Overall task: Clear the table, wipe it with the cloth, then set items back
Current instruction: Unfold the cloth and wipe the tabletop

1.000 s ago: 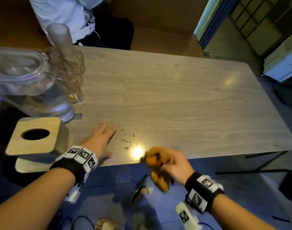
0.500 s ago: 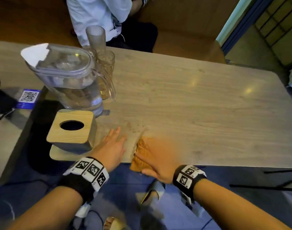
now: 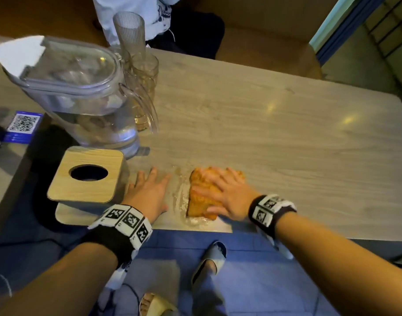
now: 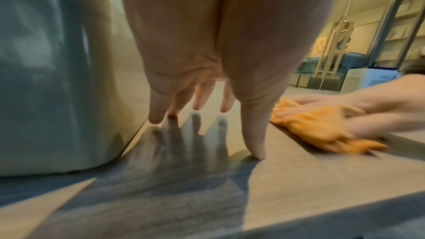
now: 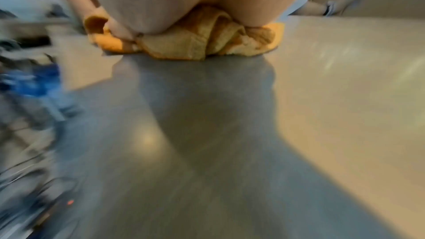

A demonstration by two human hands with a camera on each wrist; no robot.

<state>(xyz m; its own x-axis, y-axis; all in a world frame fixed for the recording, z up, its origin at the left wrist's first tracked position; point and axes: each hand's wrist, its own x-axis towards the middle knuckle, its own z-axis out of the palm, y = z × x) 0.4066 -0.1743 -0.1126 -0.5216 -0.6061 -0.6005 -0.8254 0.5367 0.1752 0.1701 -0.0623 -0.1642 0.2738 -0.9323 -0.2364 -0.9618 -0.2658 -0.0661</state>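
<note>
On table point(image 3: 263, 124), right hand point(image 3: 227, 197) flat on cloth point(image 3: 200, 197); left wrist cam shows left hand point(image 4: 207, 61) fingertips point(image 4: 156, 117) spread, touching

Your cloth point(image 3: 203, 197) is orange, like a pumpkin. The table point(image 3: 275, 137) is pale grey-brown with thin wood lines running across it. At 9 o'clock from your left hand point(image 3: 147, 192) sits a box point(image 3: 86, 179) with a light yellow wood top and one black round hole. Both your wristbands point(image 3: 124, 222) are black with white squares full of black blocky marks. At 10 o'clock the jug point(image 3: 81, 94) is see-through with a white spout. A blue card point(image 3: 22, 126) at 9 o'clock shows a black-and-white square code.
</note>
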